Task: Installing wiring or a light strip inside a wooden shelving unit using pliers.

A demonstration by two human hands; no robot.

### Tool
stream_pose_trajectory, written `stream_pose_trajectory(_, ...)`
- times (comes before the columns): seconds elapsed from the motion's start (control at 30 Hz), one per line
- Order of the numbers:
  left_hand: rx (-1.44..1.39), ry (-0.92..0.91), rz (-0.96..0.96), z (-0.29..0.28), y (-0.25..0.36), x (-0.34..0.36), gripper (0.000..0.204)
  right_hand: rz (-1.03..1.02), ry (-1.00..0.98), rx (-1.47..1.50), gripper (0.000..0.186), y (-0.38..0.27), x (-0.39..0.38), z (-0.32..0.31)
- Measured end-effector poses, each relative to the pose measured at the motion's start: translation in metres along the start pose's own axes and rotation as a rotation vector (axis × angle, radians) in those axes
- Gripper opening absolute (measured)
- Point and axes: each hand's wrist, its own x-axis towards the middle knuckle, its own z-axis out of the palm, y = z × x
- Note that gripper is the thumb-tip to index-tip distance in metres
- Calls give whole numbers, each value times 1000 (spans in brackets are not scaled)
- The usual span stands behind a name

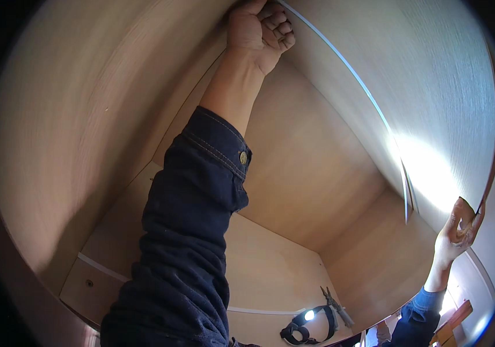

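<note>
Panel [444, 87] has its edge clasped by the right hand [454, 234], seemingly for support; the curled left hand [259, 37] grips what I cannot tell

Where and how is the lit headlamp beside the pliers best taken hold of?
Probably grip the headlamp by its black strap, coming from the picture's lower edge: the strap bows into an open loop that fingers could hook, while the pliers crowd its upper right side.

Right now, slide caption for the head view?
Left hand curled among wood-grain panels, a lit headlamp low in frame.
</note>
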Motion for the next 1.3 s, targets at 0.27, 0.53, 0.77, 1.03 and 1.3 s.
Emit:
stream_pose_trajectory(0.27, -56, -60, 147, 7, -10, -5, 40, -44, 25, 11, 55, -6, 8, -5)
stream_pose_trajectory(0.53, -172, -319, 141, -6, -4, -1, 34, -9, 34, 33, 55, -4, 8, -5)
stream_pose_trajectory(0.77, 50, 43, 181, 18, -7, -1, 33, -6, 38, 9, 53, -10, 11, -6)
stream_pose_trajectory(1.03, -7, 96, 143, 23, 2, -4, 31, -41, 25, 27, 51, -4, 10, -5)
stream_pose_trajectory(1.3, -113, 201, 109, 27, 4, 3, 26, -12, 14, 55, 57, -1, 9, -7)
